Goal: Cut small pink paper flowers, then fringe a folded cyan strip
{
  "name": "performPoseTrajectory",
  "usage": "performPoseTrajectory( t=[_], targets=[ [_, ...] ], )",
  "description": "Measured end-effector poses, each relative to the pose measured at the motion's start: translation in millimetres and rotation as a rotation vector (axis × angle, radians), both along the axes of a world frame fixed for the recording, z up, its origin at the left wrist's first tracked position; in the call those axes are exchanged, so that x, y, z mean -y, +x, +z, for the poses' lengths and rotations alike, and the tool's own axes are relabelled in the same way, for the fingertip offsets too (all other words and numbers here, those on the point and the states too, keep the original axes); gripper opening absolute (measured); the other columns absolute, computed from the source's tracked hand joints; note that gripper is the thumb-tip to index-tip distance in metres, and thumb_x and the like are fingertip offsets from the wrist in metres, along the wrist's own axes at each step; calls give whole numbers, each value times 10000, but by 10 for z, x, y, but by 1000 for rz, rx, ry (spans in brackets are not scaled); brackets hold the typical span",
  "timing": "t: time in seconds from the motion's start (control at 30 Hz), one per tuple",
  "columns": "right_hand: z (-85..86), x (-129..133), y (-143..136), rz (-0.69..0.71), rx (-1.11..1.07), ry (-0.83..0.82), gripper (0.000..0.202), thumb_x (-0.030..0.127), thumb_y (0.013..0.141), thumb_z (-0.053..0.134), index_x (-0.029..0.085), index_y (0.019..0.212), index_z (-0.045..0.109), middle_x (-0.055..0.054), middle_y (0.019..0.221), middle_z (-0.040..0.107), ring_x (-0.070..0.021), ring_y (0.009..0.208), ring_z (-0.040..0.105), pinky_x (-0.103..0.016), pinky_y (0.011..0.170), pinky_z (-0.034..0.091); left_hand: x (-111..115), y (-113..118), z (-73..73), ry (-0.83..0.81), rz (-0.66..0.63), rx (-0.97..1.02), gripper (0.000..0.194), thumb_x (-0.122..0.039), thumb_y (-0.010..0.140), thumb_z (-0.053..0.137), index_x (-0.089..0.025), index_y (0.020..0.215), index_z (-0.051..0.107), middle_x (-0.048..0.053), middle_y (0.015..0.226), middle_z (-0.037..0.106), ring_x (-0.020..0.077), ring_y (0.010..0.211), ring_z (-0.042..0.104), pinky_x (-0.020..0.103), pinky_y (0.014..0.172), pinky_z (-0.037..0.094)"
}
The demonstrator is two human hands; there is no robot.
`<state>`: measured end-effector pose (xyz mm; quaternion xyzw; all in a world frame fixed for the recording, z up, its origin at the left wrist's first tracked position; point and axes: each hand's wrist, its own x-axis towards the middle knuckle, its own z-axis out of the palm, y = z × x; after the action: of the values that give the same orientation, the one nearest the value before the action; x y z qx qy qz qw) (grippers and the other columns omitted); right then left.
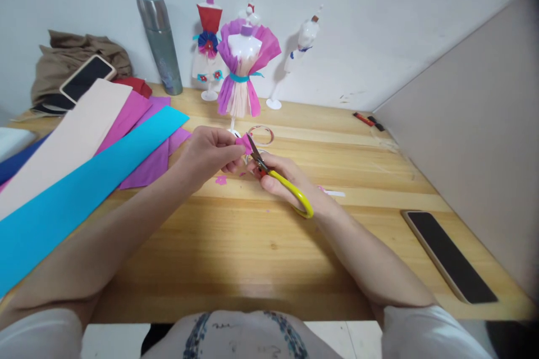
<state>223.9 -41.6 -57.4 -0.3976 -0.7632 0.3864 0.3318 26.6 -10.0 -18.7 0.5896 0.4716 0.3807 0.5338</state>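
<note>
While hands (208, 151) hold scissors (287, 184) and paper (244, 145), open tabletop (236, 258) reaches the near edge (126, 320).

From the person's own head, one camera looks forward and down, over the shirt front (244, 336) at the near edge. The left hand (207, 152) and right hand (289, 167) sit close, around mid-view. Past them I can follow its wide gaze across the wooden table (244, 252) to the pale wall (357, 22) at the far side.

the scissors (281, 179) are yellow-handled, the held scrap (243, 145) pink, the long strip (101, 175) turquoise.
</note>
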Motion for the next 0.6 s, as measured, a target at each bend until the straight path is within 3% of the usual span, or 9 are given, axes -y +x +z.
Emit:
performPoseTrajectory(
  t=[0.3, 0.6],
  targets=[
    [-48, -17, 14, 33, -24, -29, 578, 779, 888, 550, 203, 855, 578, 1, 798, 459, -175, 738, 419, -317, 666, 344, -11, -2, -11, -11, 6, -34, 163, -143, 669, 684, -157, 512, 642, 1, 485, 626, 98, 473, 562, 199, 472, 448],
    [-103, -28, 18, 27, -14, -33, 574, 781, 883, 564, 209, 838, 574, 2, 801, 456, -176, 747, 430, -314, 673, 357, -24, 5, -35, -38, 7, -40, 181, -119, 672, 685, -156, 501, 640, 8, 479, 621, 100, 471, 548, 205, 468, 433]
  ],
)
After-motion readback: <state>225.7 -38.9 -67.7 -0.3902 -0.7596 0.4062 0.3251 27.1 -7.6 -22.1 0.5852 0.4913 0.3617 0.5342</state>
